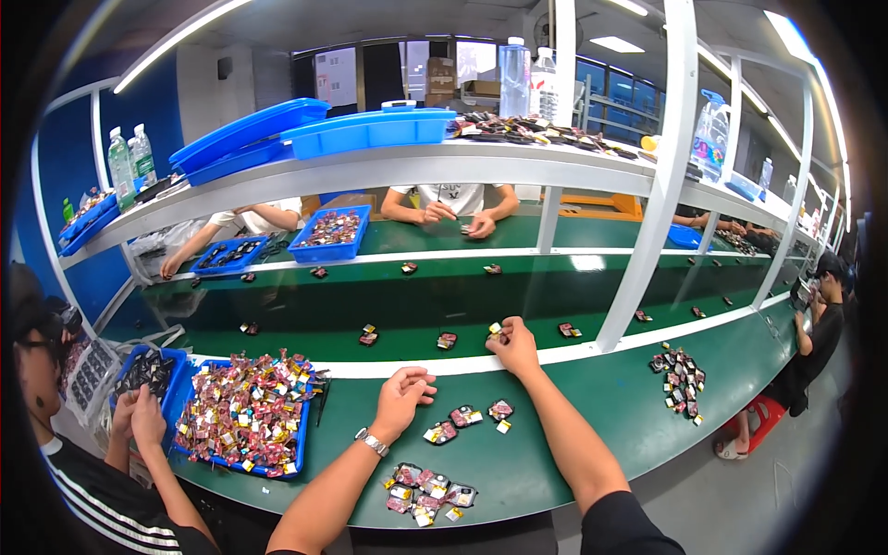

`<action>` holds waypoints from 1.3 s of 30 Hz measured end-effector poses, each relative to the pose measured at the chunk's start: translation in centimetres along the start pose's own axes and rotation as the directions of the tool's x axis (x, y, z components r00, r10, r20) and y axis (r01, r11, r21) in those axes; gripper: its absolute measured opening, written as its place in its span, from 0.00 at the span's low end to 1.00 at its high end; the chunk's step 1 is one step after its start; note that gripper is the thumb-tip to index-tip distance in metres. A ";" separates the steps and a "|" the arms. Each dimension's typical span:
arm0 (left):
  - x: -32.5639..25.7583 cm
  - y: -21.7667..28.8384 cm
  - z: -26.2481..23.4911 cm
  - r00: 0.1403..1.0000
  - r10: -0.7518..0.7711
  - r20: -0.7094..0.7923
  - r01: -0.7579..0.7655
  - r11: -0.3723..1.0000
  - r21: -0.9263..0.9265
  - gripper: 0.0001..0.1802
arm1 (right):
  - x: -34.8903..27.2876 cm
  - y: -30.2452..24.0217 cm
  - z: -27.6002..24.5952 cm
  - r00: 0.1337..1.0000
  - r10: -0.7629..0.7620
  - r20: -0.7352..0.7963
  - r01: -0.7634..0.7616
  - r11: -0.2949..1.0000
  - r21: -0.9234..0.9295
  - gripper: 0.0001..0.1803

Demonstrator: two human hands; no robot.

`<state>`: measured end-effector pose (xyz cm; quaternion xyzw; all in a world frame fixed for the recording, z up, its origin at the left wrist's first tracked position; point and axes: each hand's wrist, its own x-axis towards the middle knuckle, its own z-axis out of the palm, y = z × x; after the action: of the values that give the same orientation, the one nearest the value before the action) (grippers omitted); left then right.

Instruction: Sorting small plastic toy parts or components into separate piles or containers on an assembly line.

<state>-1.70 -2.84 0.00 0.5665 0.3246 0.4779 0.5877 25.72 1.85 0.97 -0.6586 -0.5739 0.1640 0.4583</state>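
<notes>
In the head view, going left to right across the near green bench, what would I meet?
Blue tray of black parts, larger blue tray heaped with small electronic assemblies, left hand, right hand, loose cluster of dark assemblies.

A small yellow-and-white electronic part (496, 329) sits at the fingertips of our right hand (514, 346). Before us, three black-and-red modules (465, 416) lie close together on the green worktop (615, 407), a larger cluster (431, 481) nearer us.
</notes>
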 end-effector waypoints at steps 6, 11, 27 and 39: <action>-0.4 1.5 -0.4 0.969 -0.161 0.188 0.185 0.976 -0.116 0.19 | -8.3 -8.3 -1.6 0.775 -0.493 0.395 0.446 0.870 0.212 0.37; -0.3 1.3 -0.4 0.916 -0.200 0.348 0.249 0.963 -0.101 0.18 | -8.8 -8.8 -1.6 0.686 -0.543 0.483 0.546 0.824 0.152 0.32; -0.7 1.2 0.3 0.936 -0.196 0.292 0.258 0.947 -0.191 0.23 | -9.8 -7.7 0.5 0.712 -0.635 0.301 0.645 0.760 0.076 0.07; -0.7 0.8 -0.1 0.931 -0.134 0.339 0.196 0.968 -0.157 0.23 | -10.2 -7.7 1.0 0.799 -0.543 0.260 0.527 0.839 0.132 0.06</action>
<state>-2.17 -3.54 0.61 0.5503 0.2230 0.3549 0.7221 17.41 -7.59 3.37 -0.4266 -0.7920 0.1367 0.4148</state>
